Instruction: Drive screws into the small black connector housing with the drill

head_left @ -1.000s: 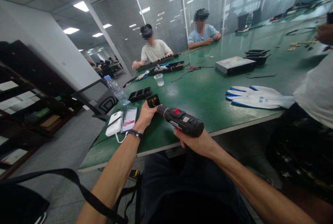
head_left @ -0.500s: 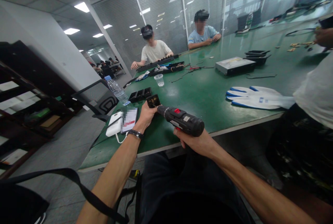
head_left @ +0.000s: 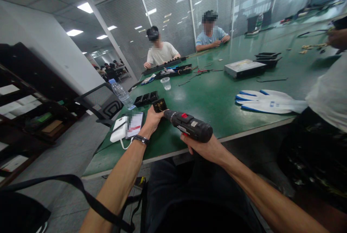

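Observation:
My right hand [head_left: 202, 147] is closed round the grip of a black cordless drill [head_left: 191, 126] with a red switch on top. The drill points left and away from me. My left hand [head_left: 154, 119], with a dark strap on its wrist, grips a small black box-shaped part [head_left: 159, 105] with brass-coloured pieces inside. At this part, close to my left fingers, the drill's front end meets or nearly meets it; whether the bit touches cannot be made out. Just beyond my left hand lies a black tray with compartments [head_left: 145, 98].
On the green table [head_left: 206, 106] stand a water bottle [head_left: 121, 95], a clear plastic cup [head_left: 166, 83] and a silver-topped box [head_left: 244, 67]. A white-and-blue glove [head_left: 267, 102] lies to the right. A phone [head_left: 135, 125] and white power bank [head_left: 118, 129] lie left. Two people sit opposite.
My hands, the drill and the black part stay almost still. Across the table, the hand of the person in white has moved right, toward the long black strip.

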Available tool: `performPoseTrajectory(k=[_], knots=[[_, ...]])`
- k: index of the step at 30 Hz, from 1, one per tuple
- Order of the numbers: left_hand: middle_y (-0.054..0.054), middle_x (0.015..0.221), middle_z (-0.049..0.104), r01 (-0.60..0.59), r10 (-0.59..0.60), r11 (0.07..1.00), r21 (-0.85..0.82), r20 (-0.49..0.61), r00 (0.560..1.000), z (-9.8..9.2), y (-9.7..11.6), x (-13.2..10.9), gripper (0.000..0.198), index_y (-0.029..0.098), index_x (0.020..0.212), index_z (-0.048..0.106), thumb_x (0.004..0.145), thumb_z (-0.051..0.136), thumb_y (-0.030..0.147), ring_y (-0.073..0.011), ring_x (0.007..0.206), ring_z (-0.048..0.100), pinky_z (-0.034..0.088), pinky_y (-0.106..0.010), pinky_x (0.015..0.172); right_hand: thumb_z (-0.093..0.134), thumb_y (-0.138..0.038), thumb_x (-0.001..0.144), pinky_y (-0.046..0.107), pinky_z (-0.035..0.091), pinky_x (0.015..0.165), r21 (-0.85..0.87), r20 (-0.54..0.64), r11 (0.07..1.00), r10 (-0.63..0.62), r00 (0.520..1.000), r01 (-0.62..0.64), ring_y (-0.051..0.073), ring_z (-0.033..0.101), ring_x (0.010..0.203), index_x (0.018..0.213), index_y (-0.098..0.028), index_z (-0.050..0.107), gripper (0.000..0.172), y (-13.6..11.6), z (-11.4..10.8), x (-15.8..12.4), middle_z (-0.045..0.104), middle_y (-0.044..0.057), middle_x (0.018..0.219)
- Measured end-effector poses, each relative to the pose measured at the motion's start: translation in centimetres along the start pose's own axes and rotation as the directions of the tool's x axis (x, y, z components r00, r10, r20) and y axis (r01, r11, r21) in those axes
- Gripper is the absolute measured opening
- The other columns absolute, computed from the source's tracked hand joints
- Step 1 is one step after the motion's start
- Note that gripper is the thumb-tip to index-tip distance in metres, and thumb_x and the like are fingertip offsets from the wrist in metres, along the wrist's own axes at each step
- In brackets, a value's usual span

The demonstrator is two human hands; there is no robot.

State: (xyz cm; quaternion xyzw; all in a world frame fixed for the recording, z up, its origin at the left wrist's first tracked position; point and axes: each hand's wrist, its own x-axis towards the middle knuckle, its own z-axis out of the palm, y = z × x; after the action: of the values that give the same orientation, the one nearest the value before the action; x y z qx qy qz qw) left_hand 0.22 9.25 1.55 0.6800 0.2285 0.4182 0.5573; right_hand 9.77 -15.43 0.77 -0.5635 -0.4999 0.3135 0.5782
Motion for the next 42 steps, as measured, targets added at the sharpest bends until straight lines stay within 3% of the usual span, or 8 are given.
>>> performPoseTrajectory(k=[15, 23, 33, 42], knots=[[-0.006, 0.085, 0.072, -0.014, 0.015, 1.0, 0.012, -0.012, 1.0, -0.09, -0.18, 0.07, 0.048, 0.014, 0.092, 0.066, 0.056, 0.092, 0.03, -0.0186, 0.075, 0.065, 0.051, -0.036, 0.078, 0.063, -0.029, 0.092, 0.025, 0.047, 0.053, -0.011, 0.021, 1.0, -0.004, 1.0, 0.004, 0.012, 0.057, 0.05, 0.081, -0.019, 0.061, 0.015, -0.35, -0.18, -0.08, 0.06, -0.003, 0.055], [-0.006, 0.086, 0.072, -0.017, 0.017, 1.0, 0.014, -0.005, 1.0, -0.2, -0.36, 0.13, 0.047, 0.014, 0.093, 0.066, 0.056, 0.092, 0.03, -0.0185, 0.077, 0.065, 0.051, -0.035, 0.078, 0.063, -0.034, 0.094, 0.027, 0.049, 0.052, 0.042, 0.017, 0.999, -0.013, 1.0, 0.012, 0.014, 0.06, 0.051, 0.103, -0.018, 0.066, 0.019, 0.18, -0.12, -0.07, 0.065, -0.001, 0.065], [-0.006, 0.088, 0.071, -0.007, 0.007, 1.0, 0.0, -0.012, 1.0, -0.24, -0.35, 0.29, 0.049, 0.015, 0.094, 0.066, 0.054, 0.091, 0.029, -0.0189, 0.077, 0.064, 0.051, -0.036, 0.077, 0.061, -0.031, 0.094, 0.026, 0.048, 0.051, -0.006, 0.008, 1.0, -0.011, 1.0, 0.011, 0.015, 0.059, 0.049, 0.105, -0.018, 0.067, 0.018, 0.03, -0.24, 0.19, 0.063, -0.002, 0.057], [-0.005, 0.088, 0.071, -0.005, 0.005, 1.0, 0.011, -0.018, 1.0, -0.3, -0.48, 0.29, 0.051, 0.015, 0.096, 0.065, 0.055, 0.092, 0.03, -0.0191, 0.078, 0.065, 0.051, -0.035, 0.077, 0.061, -0.03, 0.093, 0.026, 0.05, 0.052, 0.015, 0.014, 1.0, -0.021, 1.0, 0.021, 0.014, 0.06, 0.049, 0.102, -0.017, 0.067, 0.016, -0.28, -0.35, 0.11, 0.067, 0.0, 0.064]])
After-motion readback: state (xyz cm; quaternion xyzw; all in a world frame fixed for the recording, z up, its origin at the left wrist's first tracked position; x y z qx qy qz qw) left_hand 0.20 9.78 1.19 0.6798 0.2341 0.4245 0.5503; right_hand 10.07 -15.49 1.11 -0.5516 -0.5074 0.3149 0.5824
